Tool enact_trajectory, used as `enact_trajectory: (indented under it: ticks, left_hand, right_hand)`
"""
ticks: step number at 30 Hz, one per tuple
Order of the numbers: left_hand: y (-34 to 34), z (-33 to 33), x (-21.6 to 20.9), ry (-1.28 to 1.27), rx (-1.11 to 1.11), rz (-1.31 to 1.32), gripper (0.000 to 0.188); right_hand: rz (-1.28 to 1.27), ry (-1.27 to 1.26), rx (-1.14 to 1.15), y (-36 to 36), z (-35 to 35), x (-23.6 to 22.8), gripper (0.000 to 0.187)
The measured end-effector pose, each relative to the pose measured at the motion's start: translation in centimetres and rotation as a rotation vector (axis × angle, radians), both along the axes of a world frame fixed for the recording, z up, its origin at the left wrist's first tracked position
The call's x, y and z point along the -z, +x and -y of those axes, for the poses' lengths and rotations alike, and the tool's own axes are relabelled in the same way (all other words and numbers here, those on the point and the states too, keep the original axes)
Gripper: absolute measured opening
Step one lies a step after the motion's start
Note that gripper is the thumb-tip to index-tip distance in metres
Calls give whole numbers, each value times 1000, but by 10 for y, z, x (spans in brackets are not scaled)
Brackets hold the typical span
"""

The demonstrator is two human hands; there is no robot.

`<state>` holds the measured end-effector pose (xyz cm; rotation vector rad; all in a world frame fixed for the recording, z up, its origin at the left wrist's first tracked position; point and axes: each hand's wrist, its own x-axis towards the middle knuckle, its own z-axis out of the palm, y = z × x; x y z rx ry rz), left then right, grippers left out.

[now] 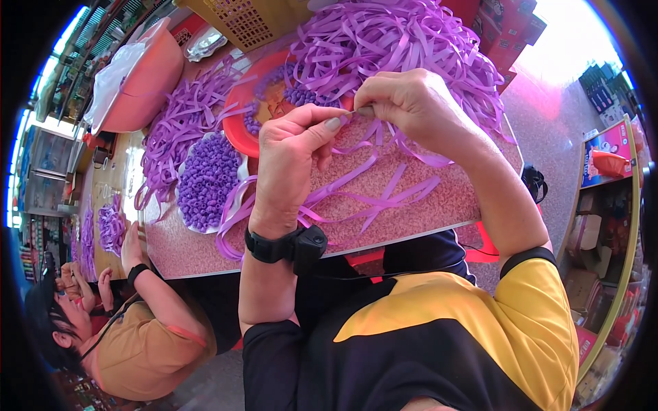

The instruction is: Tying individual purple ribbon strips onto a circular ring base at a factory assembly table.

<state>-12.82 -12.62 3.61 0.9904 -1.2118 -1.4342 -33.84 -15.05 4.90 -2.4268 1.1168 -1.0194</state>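
Note:
My left hand and my right hand meet over the table, fingertips pinched close together. A thin purple ribbon hangs from about the fingertips; its very end is too small to make out. Loose ribbon lengths trail below onto the pink speckled tabletop. Just behind my left hand is a red basin with purple beads strung or scattered in it. Left of that wrist, a white scalloped dish is filled with purple beads. A big heap of purple ribbons lies beyond my right hand.
Another ribbon pile lies behind the bead dish. A pink tub with a white bag and a yellow basket stand at the back. A co-worker sits to the left, one hand by the table edge. Shelves line the right.

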Motion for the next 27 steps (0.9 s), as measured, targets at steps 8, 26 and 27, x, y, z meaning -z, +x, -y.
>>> enact_trajectory:
  ticks: [8, 26, 27]
  left_hand:
    - [0, 2, 2, 53, 25, -42, 14]
    - [2, 1, -1, 30, -206, -16, 2]
    - [1, 1, -2, 38, -220, -26, 1]
  right_hand:
    - [-50, -113, -6, -3, 1, 0, 11]
    - [-160, -159, 151, -14, 8, 0, 16]
    - [-167, -188, 138, -17, 9, -2, 14]
